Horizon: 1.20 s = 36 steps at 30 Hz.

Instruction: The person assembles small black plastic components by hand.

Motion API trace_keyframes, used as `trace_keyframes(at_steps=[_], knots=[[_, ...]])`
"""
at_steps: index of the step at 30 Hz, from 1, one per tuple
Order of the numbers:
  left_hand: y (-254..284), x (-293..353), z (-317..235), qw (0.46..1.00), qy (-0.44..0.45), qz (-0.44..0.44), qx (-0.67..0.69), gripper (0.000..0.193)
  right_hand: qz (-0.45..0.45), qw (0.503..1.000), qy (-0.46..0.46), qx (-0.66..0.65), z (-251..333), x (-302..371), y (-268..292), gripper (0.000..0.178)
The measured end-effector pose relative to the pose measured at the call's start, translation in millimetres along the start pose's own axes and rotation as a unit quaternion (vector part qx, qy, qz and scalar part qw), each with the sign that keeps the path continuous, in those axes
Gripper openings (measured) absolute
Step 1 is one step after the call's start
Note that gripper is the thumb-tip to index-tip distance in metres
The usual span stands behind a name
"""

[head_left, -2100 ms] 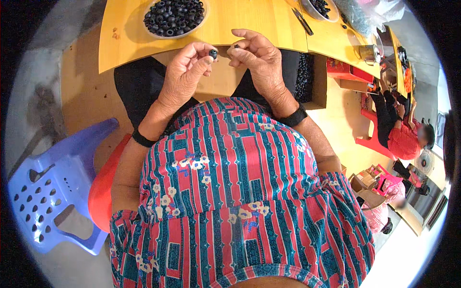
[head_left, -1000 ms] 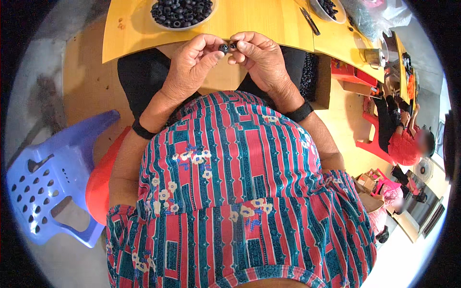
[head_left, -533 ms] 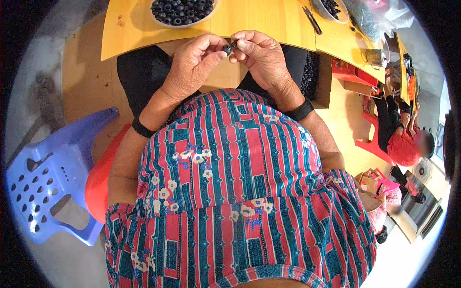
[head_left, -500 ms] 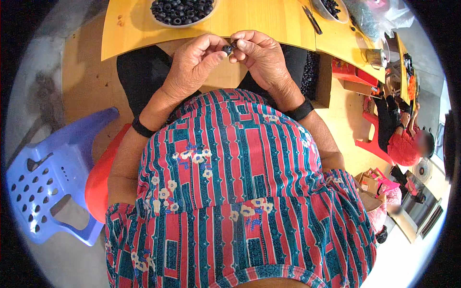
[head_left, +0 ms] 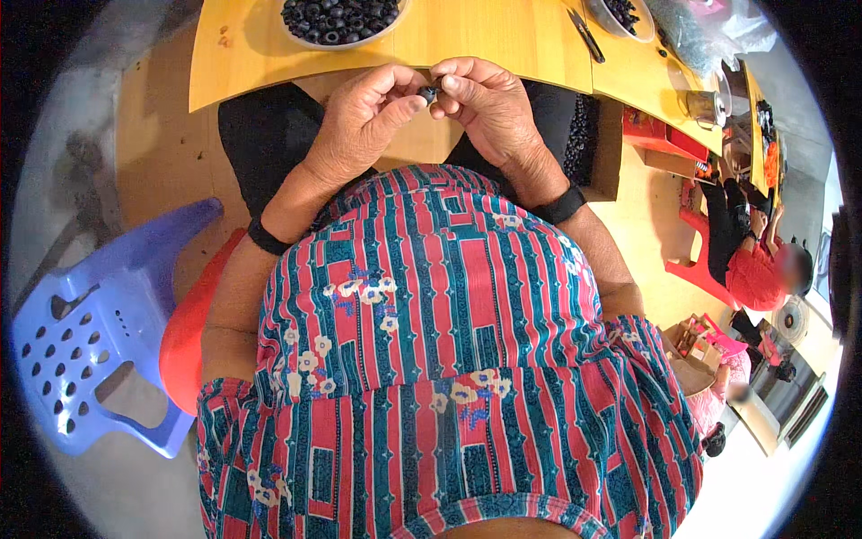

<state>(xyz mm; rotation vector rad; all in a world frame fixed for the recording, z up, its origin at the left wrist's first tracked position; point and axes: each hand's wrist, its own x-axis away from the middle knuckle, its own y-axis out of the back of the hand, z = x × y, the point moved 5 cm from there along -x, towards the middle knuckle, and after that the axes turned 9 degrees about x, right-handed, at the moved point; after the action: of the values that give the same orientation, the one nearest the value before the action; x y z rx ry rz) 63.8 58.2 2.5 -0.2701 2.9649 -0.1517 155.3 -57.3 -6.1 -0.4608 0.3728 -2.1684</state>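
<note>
My left hand (head_left: 361, 117) and my right hand (head_left: 492, 110) meet just in front of the table's near edge, above my lap. Between left thumb and fingers sits a small round black part (head_left: 427, 92), ring-like at its end. My right thumb and forefinger pinch a dark little piece right against it, mostly covered by the fingertips, so its kind cannot be made out. Beyond my left hand, a clear plastic bowl (head_left: 334, 48) full of similar black ring-shaped parts (head_left: 341, 18) stands on the yellow table (head_left: 485, 40).
A slim black tool (head_left: 586, 36) lies on the table, near a second bowl (head_left: 645, 34) of black pieces. Plastic bags (head_left: 709, 36) and a metal can (head_left: 705, 108) are further right. A blue chair (head_left: 99, 332) stands left. Another person (head_left: 754, 278) sits far right.
Both hands keep almost the same place and grip. The round black part has turned slightly between the fingertips.
</note>
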Motion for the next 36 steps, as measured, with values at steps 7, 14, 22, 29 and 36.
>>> trace_keyframes(at_steps=[7,14,22,29,36], knots=[[-0.6,-0.2,-1.2,1.000,0.003,0.003,-0.011,0.021,0.001,1.000,0.009,0.009,-1.1,0.4,1.5,0.015],[-1.5,-0.4,-9.7,1.000,0.020,-0.005,0.017,0.016,0.009,0.999,0.022,0.041,0.7,0.2,0.4,0.014],[-0.2,0.1,-2.8,1.000,0.003,0.001,-0.031,0.019,-0.014,0.990,0.052,0.132,7.6,2.8,-1.2,0.013],[-1.4,0.7,1.5,0.999,0.038,-0.004,0.008,0.019,-0.009,0.978,0.077,0.192,6.8,1.1,-1.0,0.014],[1.8,0.1,11.0,0.994,0.068,-0.030,0.086,0.023,-0.003,0.965,0.095,0.243,9.2,1.6,-3.2,0.013]])
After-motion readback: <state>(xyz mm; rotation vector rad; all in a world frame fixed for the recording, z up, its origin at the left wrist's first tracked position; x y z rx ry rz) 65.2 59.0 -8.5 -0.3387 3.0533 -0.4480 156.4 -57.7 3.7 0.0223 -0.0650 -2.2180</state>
